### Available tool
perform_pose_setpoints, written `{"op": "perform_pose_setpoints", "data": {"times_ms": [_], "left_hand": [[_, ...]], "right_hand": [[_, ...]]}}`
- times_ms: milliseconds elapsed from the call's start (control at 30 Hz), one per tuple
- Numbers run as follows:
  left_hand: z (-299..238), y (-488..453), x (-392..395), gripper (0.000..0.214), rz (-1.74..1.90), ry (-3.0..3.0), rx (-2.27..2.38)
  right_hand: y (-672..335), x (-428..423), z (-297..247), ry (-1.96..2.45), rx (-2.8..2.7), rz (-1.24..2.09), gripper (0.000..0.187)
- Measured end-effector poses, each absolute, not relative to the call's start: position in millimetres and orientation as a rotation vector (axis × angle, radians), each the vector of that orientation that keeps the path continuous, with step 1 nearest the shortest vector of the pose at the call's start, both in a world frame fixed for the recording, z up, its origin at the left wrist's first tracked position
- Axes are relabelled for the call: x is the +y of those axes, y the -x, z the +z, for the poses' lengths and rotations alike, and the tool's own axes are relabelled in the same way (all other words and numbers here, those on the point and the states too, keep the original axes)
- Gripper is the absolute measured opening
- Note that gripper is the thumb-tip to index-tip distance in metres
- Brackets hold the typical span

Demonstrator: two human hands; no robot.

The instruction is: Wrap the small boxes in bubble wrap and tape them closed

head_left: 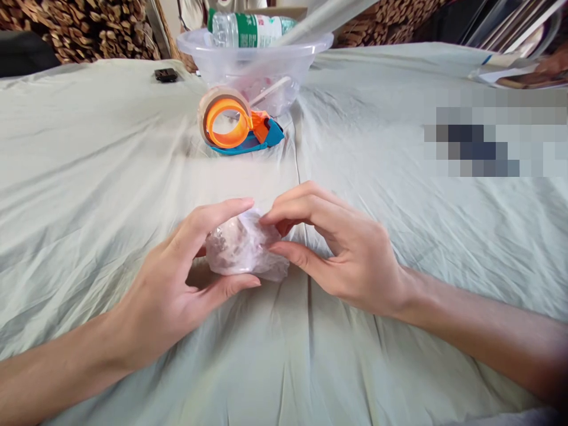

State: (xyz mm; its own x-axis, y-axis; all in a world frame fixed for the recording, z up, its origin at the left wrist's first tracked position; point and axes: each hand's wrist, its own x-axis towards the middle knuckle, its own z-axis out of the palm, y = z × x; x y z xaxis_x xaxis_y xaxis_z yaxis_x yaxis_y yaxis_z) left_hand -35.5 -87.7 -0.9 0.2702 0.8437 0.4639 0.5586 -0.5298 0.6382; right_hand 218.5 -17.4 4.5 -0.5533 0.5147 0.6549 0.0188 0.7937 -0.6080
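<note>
A small bundle of clear, crinkled plastic wrap point(248, 245) rests on the cloth in front of me; what it encloses is hard to make out. My left hand point(186, 260) curves around its left side, with the forefinger over the top and the thumb along the near edge. From the right, the fingertips and thumb of my right hand point(341, 242) pinch at the loose plastic. Beyond the bundle stands an orange and blue tape dispenser point(239, 127) with a roll of tape on it.
A translucent plastic basin point(252, 62) stands behind the dispenser, with a green-labelled bottle point(252, 29) across its rim. A small black object point(165, 75) lies at the back left. A wrinkled pale green cloth point(110, 136) covers the table. Another person's hand point(548, 74) shows at far right.
</note>
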Motion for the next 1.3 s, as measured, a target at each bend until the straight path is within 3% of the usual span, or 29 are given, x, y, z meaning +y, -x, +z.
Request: {"op": "perform_pose_setpoints", "data": {"times_ms": [133, 233, 367, 633, 1300], "left_hand": [[5.4, 35.4, -86.4, 0.055, 1.107, -2.119, 1.234], [8.9, 37.3, -88.6, 0.049, 1.013, -2.187, 1.213], [8.2, 37.3, -89.5, 0.049, 1.003, -2.259, 1.266], [2.7, 31.9, -84.3, 0.030, 1.519, -2.262, 1.325], [8.8, 30.0, -84.8, 0.019, 1.497, -2.291, 1.322]], "right_hand": [[-216.2, -18.3, 4.7, 0.375, -2.084, 0.731, 0.041], [-214.4, -20.5, 3.9, 0.396, -2.113, 0.735, 0.048], [-213.4, -24.2, 1.3, 0.437, -2.100, 0.741, 0.040], [-213.1, -21.8, -0.6, 0.505, -2.035, 0.793, 0.029], [-217.7, -22.5, 3.2, 0.398, -2.202, 0.414, 0.032]]}}
